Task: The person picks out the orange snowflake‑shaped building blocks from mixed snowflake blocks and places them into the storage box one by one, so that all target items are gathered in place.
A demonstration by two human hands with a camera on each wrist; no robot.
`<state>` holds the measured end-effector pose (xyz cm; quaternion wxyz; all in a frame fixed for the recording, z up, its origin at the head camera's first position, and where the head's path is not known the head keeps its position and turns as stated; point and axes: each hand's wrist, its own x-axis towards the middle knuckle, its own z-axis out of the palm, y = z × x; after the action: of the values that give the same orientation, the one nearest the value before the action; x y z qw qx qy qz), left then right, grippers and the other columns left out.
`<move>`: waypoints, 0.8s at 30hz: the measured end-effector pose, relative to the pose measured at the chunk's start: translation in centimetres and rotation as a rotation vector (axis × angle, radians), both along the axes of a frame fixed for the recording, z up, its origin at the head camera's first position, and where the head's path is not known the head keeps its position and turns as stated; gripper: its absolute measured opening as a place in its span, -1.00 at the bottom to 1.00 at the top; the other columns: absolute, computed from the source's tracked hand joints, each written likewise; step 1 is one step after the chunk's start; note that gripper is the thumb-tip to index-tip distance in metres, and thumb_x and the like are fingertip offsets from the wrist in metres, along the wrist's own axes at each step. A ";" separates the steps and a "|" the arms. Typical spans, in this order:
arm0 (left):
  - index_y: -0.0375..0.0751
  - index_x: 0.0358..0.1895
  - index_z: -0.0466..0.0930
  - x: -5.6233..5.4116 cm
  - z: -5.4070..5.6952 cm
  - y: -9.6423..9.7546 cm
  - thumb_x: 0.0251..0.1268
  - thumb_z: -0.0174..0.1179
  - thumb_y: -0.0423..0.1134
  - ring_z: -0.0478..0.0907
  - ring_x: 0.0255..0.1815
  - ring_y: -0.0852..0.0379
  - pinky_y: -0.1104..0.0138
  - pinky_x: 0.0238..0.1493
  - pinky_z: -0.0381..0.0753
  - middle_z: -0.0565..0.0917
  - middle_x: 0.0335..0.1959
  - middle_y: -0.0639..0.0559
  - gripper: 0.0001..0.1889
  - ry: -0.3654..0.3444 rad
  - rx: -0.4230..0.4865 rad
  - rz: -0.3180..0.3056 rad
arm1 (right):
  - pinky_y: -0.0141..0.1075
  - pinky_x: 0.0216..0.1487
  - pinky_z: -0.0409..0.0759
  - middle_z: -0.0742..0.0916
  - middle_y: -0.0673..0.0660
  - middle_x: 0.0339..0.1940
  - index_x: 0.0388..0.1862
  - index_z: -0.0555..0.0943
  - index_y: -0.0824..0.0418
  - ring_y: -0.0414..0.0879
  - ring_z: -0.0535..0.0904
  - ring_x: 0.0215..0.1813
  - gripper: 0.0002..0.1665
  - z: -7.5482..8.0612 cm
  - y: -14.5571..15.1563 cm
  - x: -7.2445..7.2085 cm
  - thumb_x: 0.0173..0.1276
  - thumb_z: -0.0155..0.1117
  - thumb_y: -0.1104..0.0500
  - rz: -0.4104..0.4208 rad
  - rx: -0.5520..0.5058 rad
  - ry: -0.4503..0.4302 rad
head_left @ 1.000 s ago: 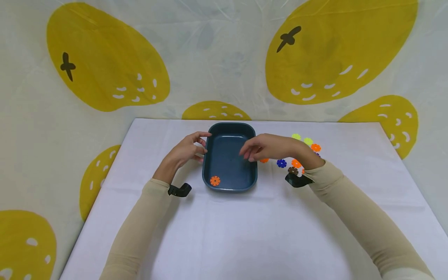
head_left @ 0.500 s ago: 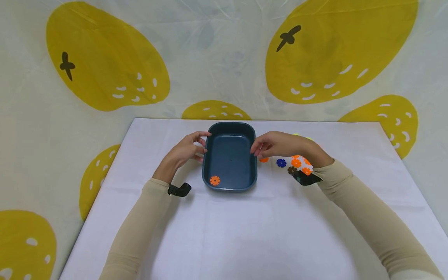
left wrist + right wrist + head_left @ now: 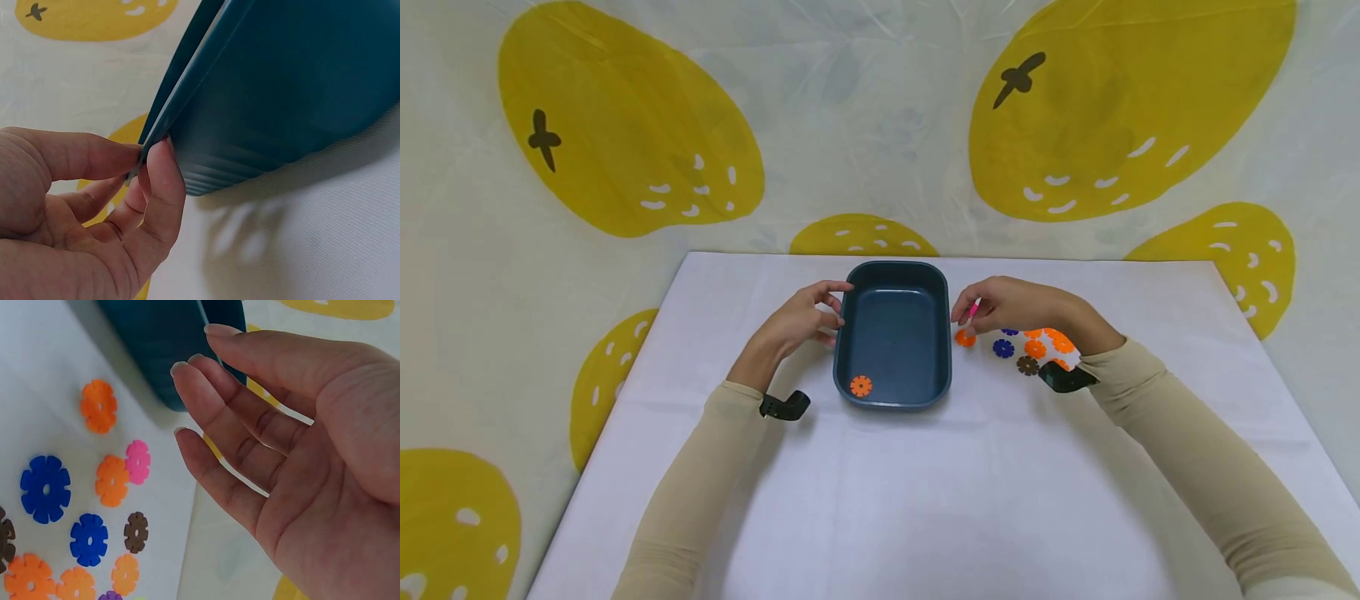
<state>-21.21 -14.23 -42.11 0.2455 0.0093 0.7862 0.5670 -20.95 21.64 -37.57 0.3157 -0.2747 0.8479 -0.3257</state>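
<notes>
A dark blue-green rectangular tray (image 3: 895,342) lies on the white-covered table. One orange flower-shaped plastic disc (image 3: 861,386) rests inside its near left corner. My left hand (image 3: 797,321) pinches the tray's left rim between thumb and fingers, as the left wrist view confirms. Just off the tray's right side hovers my right hand (image 3: 1011,302), its fingers loosely bent and nothing between them. Beneath and beside it are an orange disc (image 3: 966,337), a blue disc (image 3: 1003,348) and a brown disc (image 3: 1027,365). A pink disc (image 3: 138,462) lies on the table in the right wrist view.
Several more notched discs, such as a small brown disc (image 3: 135,532) and a blue disc (image 3: 89,540), lie spread right of the tray. The right hand and wrist partly cover this group in the head view. A yellow-patterned cloth (image 3: 865,125) hangs behind the table.
My right hand has moved right, from over the tray to just outside its right rim, above the discs. The left hand, the tray and the orange disc in it stay put.
</notes>
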 end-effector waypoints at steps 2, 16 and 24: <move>0.03 0.42 0.40 0.0 0.0 0.0 0.25 0.12 -0.56 0.55 -0.14 -0.11 0.19 -0.25 0.76 0.41 0.02 -0.15 -0.33 0.001 -0.001 0.001 | -0.12 0.06 0.66 0.75 0.22 0.04 0.15 0.63 0.25 0.11 0.67 0.02 -0.69 -0.1 0.1 0.0 0.46 0.27 0.27 0.003 0.007 0.008; 0.03 0.45 0.38 0.2 0.0 0.0 0.27 0.10 -0.57 0.55 -0.10 -0.12 0.22 -0.25 0.76 0.40 0.06 -0.17 -0.32 -0.009 -0.010 -0.002 | -0.17 0.00 0.67 0.76 0.19 -0.05 0.08 0.66 0.27 -0.03 0.65 -0.08 -0.72 -1.6 0.2 -0.2 0.42 0.24 0.35 -0.013 0.027 0.047; 0.00 0.47 0.36 0.2 0.1 0.0 0.28 0.10 -0.57 0.55 -0.11 -0.12 0.21 -0.25 0.76 0.39 0.06 -0.17 -0.31 -0.003 -0.003 -0.006 | -0.20 -0.01 0.65 0.77 0.17 -0.11 0.06 0.67 0.28 0.02 0.64 -0.10 -0.73 -2.6 0.6 -0.6 0.42 0.25 0.35 -0.019 0.031 0.046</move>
<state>-21.04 -14.21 -42.03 0.2484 0.0105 0.7866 0.5651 -21.57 22.23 -40.18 0.2969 -0.2690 0.8625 -0.3092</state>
